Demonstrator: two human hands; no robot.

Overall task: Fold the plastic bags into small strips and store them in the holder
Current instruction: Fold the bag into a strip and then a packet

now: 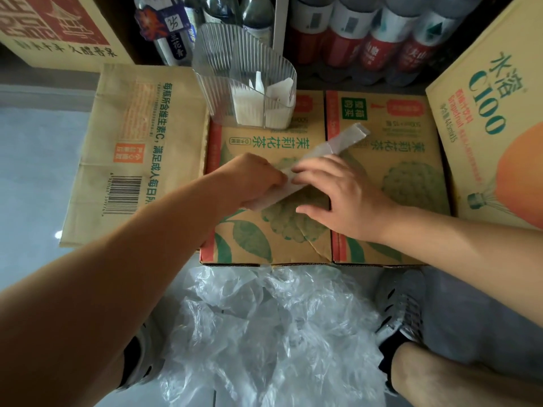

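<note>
Both hands are down on the strip (338,142), close together, nearly touching at its middle. Left hand (252,179): fingers curled, pinching the strip's near part, with the lower end poking out under the palm. Right hand (340,195): flat, fingers straight and spread, fingertips pressing the strip against the cardboard, thumb stuck out toward the person. The strip is a folded translucent white plastic band lying diagonally on top of the tea boxes (411,160), two cartons side by side. It runs from under the left hand up and right, and its far end is free, slightly lifted and crinkled. Holder (235,69): clear ribbed plastic, upright on the far left corner of the tea boxes, well apart from the hands. Inside it are folded strips (249,110), white, standing on end in the front compartments; I can't tell the exact count. Bags (273,333): a loose crumpled clear pile on the floor just in front of the boxes, between the person's shoes (402,312). A flattened carton (132,142) lies to the left, butting against the tea boxes. The C100 box (484,113) stands on the right, tilted. Bottles (367,33) with red and white labels are lined up behind the boxes, with darker ones behind the holder. Grey floor (35,157) on the left.
</note>
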